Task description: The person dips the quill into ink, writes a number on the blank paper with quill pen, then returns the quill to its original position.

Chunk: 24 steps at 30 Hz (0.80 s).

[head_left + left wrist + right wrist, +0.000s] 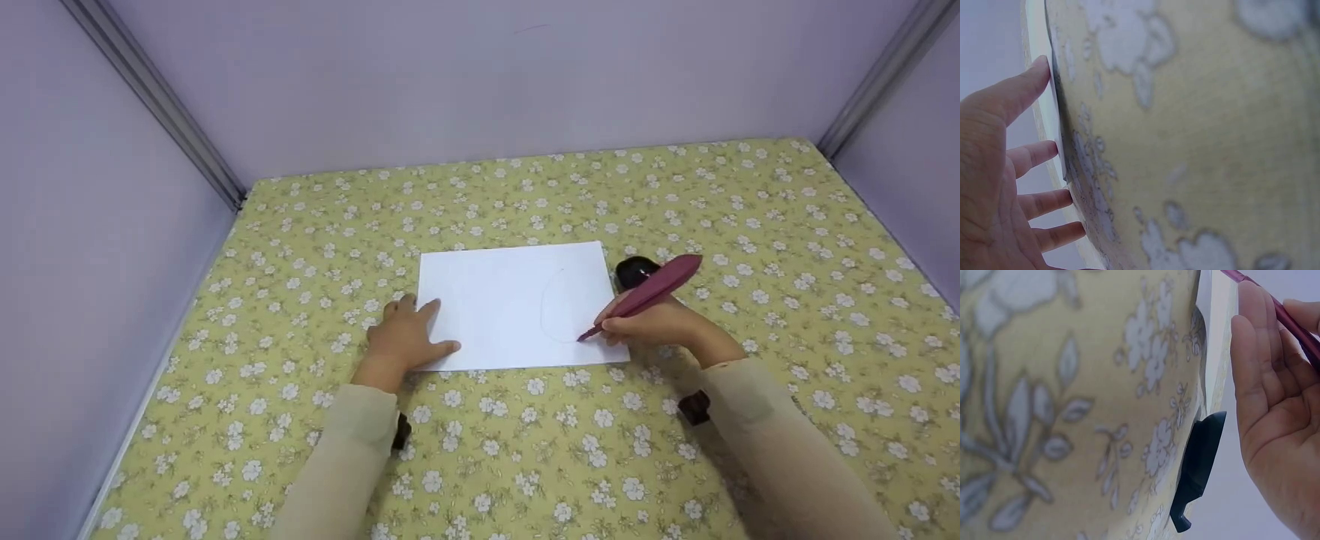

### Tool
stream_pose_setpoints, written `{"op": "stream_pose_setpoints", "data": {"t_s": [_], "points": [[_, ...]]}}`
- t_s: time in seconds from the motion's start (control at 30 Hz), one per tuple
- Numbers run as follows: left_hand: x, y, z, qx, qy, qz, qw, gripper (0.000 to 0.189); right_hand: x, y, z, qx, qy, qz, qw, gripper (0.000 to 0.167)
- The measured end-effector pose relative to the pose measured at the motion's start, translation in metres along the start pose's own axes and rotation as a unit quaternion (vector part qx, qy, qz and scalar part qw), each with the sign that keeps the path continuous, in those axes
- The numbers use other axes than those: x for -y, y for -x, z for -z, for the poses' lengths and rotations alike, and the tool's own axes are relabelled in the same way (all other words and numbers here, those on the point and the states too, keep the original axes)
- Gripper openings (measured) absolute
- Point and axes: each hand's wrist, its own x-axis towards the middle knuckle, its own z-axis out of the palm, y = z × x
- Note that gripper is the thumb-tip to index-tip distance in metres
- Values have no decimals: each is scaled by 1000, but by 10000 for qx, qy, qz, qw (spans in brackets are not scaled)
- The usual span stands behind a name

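A white sheet of paper (487, 307) lies flat, with a faint curved line on its right half. My left hand (405, 334) rests on the sheet's left edge, fingers spread, thumb near the lower left corner. In the left wrist view, the thumb and one finger of the left hand (994, 169) meet the paper's edge. My right hand (649, 322) pinches a dark red, feather-shaped pen (660, 285), its tip at the lower end of the drawn line. The right wrist view shows the pen (1292, 323) between thumb and fingers of the right hand (1286, 416).
A glossy black object (634, 270) sits just right of the sheet, partly hidden behind the pen and right hand; its kind is unclear. A yellow floral cloth (525, 427) covers the table. Pale panels (480, 82) stand at the back and both sides.
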Motion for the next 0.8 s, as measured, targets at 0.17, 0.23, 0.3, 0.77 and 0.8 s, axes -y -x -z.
{"op": "stream_pose_setpoints", "data": {"t_s": [0.17, 0.23, 0.3, 0.77, 0.8], "points": [[1, -1, -1, -13, -41, 9, 10000, 85, 1, 1, 2, -153, -57, -64, 9998, 28], [1, -2, -1, -26, -15, 21, 10000, 84, 1, 1, 3, -198, -269, -88, 9994, 29], [1, -2, -1, -39, 5, 29, 10000, 84, 1, 1, 4, -245, -392, -122, 9989, 30], [-1, 0, -1, -54, 11, 38, 10000, 84, -6, -3, 11, -508, -268, -225, 9981, 34], [-1, 0, 0, -55, 20, 34, 10000, 84, -6, -3, 11, -527, -284, -222, 9980, 33]]}}
